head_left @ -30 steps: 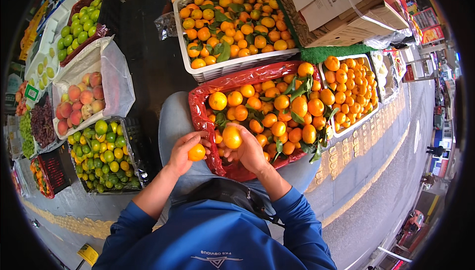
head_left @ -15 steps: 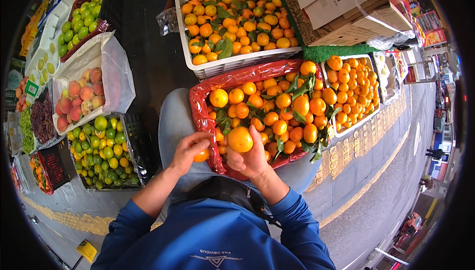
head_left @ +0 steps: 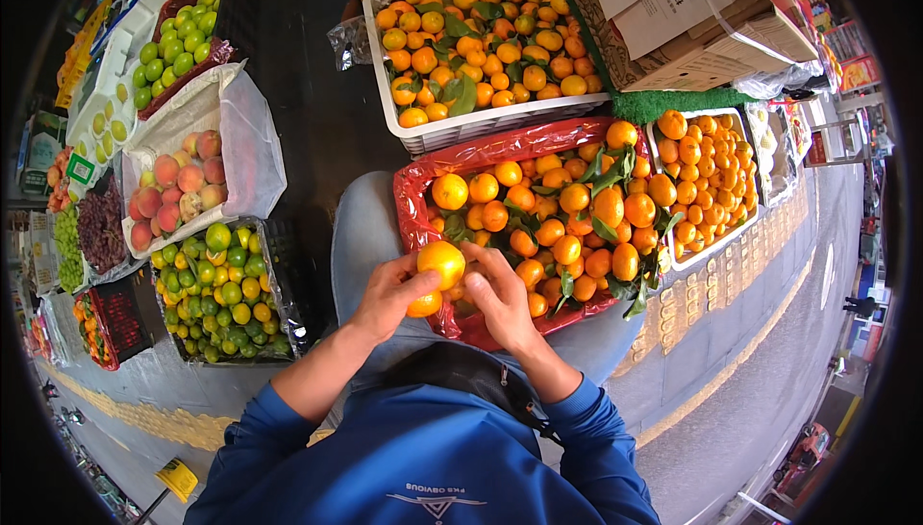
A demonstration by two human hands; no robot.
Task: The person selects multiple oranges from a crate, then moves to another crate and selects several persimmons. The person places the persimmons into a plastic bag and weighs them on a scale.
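Left hand [head_left: 386, 299] curled round lower orange [head_left: 423, 307] and upper orange [head_left: 442, 262], by near-left corner of red-lined crate [head_left: 413, 212]; smooth skins could slip if its thumb loosens; right hand [head_left: 502, 299] loosely spread beside upper orange, contact unclear

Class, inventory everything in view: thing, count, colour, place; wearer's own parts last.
Smooth round citrus fruits: two, orange, held at lower centre
Plastic-lined crate: one, red, centre, filled with leafy citrus
Plastic crates: two, white, beyond it and right, holding small citrus
Cardboard box: one, brown, upper right
Pale-lined box: one, white, left, holding reddish peaches
Rectangular crate: one, black, left, holding green-yellow citrus
Round fruits: many, bright green, upper left
Grapes: uncounted, dark purple, far left
Sleeves: two, blue, lower edge
Left hand: one, bare, around the two fruits
Right hand: one, bare, beside them
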